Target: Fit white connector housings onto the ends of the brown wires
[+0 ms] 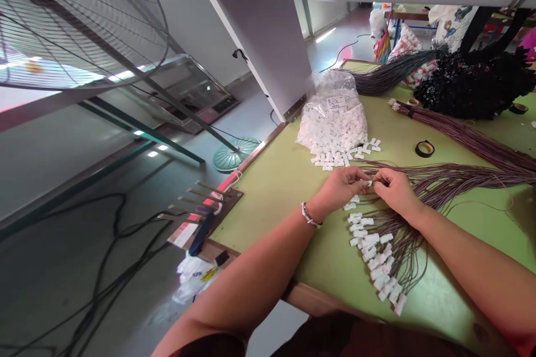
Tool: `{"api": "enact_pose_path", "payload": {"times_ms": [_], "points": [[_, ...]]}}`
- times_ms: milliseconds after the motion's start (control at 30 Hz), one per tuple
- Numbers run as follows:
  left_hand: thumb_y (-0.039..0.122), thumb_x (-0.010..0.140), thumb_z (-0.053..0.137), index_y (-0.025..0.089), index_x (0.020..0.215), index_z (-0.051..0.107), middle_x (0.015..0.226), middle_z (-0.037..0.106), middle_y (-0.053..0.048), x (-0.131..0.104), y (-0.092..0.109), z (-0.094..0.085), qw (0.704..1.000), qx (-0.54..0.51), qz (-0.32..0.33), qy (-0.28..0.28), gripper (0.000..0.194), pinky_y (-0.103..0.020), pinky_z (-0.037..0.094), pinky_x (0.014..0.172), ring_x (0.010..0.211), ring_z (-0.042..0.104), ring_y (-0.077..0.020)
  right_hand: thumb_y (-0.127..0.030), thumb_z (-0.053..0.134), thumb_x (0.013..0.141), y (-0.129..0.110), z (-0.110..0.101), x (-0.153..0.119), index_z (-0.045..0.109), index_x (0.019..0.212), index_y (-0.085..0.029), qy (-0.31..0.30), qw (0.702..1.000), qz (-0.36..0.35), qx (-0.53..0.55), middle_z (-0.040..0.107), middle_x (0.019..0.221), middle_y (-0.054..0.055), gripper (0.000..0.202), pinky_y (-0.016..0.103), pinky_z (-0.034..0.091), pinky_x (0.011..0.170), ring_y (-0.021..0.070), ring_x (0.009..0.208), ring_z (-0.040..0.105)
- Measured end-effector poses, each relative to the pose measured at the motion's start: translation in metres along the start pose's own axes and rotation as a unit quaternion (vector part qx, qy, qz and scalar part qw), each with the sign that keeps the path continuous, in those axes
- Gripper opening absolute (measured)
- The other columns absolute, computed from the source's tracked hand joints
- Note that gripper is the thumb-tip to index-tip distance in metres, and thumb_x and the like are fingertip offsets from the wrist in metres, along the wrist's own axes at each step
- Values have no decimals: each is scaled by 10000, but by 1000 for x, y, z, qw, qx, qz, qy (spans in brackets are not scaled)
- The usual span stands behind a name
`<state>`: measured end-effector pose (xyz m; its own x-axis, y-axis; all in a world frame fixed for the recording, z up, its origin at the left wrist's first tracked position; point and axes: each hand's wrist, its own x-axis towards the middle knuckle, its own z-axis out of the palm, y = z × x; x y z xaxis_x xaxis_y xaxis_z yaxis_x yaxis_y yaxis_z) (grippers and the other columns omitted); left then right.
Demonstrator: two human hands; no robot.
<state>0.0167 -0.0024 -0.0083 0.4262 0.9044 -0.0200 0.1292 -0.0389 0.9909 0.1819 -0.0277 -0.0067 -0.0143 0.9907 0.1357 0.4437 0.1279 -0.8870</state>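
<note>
Over the green table, my left hand (349, 184) pinches a small white connector housing (367, 183). Close beside it, my right hand (391, 187) has its fingers pressed together on the end of a thin brown wire, whose tip is hidden by the fingers. The two hands nearly meet at the housing. Under my right forearm runs a bundle of brown wires (444, 184). Nearer to me lie several wires ending in white connectors (379, 262), fanned out on the table. Beyond my left hand, loose white housings (330, 159) spill from a clear plastic bag (335, 103).
A roll of black tape (424, 149) lies right of the bag. Behind it are a tied brown wire bundle (452, 125), grey wires (385, 75) and a heap of black parts (473, 86). A pronged rack (209, 206) is fixed at the left table edge; a fan (84, 22) stands beyond.
</note>
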Motion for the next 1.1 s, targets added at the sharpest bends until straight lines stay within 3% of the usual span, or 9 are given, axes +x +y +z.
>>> {"api": "enact_pose_path", "payload": {"times_ms": [100,167,333,400,467,533,633,900,1100], "points": [[189,736,622,123,780,626,647,645,-21,-4,6,-6,996,68,-25,-45,80,-220,482,564,592,594,-107,-321,566,724,0,-7,3,576,621,-169,-7,998,7,64,528,563,-14,184,230,366,513,103,525,449],[175,718,630,125,766,646,667,656,-31,-11,13,-3,983,134,-15,-121,71,-218,470,558,595,586,-111,-399,578,753,1,-9,5,619,694,-164,1,992,42,120,588,641,9,245,233,391,521,109,548,496],[182,732,621,152,793,700,841,689,-61,-23,33,-1,918,217,117,-310,104,-235,484,651,703,601,-131,-442,614,732,4,-6,7,652,791,-151,-36,981,95,164,533,580,-17,300,216,253,401,63,427,357],[189,787,553,172,805,703,876,691,-62,-20,36,-20,929,248,129,-241,152,-260,484,731,776,609,-147,-418,586,747,6,-4,7,649,842,-150,-57,980,91,167,559,602,-8,291,217,247,407,67,442,348],[163,787,510,171,774,697,802,673,-65,-13,33,-45,936,345,67,-17,187,-297,477,721,741,596,-164,-389,557,754,6,-3,6,626,936,-162,-65,980,98,158,602,631,-1,299,219,252,410,73,442,341],[132,738,533,157,814,696,819,657,-77,-5,26,-67,904,415,8,104,181,-323,473,718,737,585,-183,-355,549,742,5,-2,5,596,948,-175,-59,984,101,133,619,622,-6,278,222,248,409,76,428,323],[165,717,571,152,823,695,815,628,-68,4,14,-81,892,446,7,70,164,-318,473,729,739,573,-181,-294,535,714,3,-1,4,565,768,-181,-57,990,84,100,596,570,-14,128,227,265,427,80,433,343],[197,769,501,149,797,696,824,628,-85,6,6,-67,865,501,33,15,202,-338,470,760,797,577,-210,-229,525,638,7,7,4,518,617,-181,-8,999,12,36,472,551,-38,53,233,324,506,98,521,395],[220,814,459,183,972,703,851,651,-67,1,14,-66,912,405,42,45,293,-327,476,788,828,591,-193,-252,533,655,3,5,3,533,628,-177,-6,999,5,49,470,553,-35,79,231,332,509,99,523,399]]}}
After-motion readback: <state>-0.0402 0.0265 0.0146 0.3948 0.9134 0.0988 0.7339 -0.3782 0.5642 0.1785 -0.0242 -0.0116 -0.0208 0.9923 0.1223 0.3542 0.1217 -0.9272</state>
